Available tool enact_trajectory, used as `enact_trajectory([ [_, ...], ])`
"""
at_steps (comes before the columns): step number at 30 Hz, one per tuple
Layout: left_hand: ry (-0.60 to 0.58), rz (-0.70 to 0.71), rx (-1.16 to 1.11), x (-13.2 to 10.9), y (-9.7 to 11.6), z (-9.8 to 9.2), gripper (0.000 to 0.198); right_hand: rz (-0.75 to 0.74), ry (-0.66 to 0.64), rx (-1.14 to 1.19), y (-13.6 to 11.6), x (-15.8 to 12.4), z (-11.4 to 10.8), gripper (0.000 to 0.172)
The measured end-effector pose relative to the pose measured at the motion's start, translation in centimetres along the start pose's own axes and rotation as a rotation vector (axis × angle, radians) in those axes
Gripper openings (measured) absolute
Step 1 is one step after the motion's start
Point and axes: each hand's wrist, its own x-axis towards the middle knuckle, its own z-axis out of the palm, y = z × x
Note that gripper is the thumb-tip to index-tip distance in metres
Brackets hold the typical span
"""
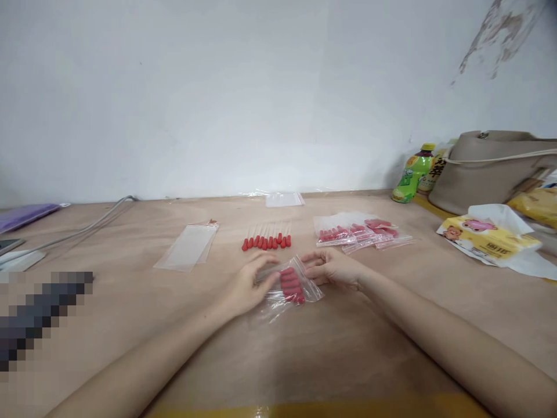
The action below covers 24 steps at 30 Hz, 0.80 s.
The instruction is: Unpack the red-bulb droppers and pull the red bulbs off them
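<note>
Your L fingers (pixel 271 282) clamp the bag (pixel 310 289); can't tell if R fingers (pixel 317 271) do. Slack hold, red pcs (pixel 290 284) may spill.

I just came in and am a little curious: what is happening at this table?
A person's left hand holds a clear bag with several red pieces showing through it, and the right hand is at the bag's edge. Loose red-tipped sticks lie in a row ahead. Bags with red contents overlap to the right; flat clear bags lie to the left.
</note>
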Motion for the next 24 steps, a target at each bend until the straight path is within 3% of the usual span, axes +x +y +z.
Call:
enact_trajectory([
  [3,-0.097,0.136,0.019,-0.8,2.1,1.0,0.028,0.026,-0.062,-0.029,0.2,-0.1,-0.3,0.033],
  [5,-0.116,0.175,0.030,-1.0,2.4,1.6,0.030,0.024,-0.030,-0.014,0.4,0.0,-0.2,0.035],
  [10,-0.055,0.181,0.086,0.0,0.9,2.1,0.028,-0.017,0.070,0.022,0.8,0.1,1.0,0.050],
  [16,-0.080,0.382,0.213,1.7,-0.9,1.8,0.027,-0.023,0.113,-0.003,0.8,0.3,2.1,0.057],
  [21,-0.057,0.534,0.266,2.5,-1.5,1.8,0.022,-0.020,0.087,0.007,0.8,0.3,1.9,0.052],
  [24,-0.037,0.542,0.276,2.5,-1.6,2.0,0.020,0.003,0.084,0.008,0.6,0.2,1.8,0.047],
])
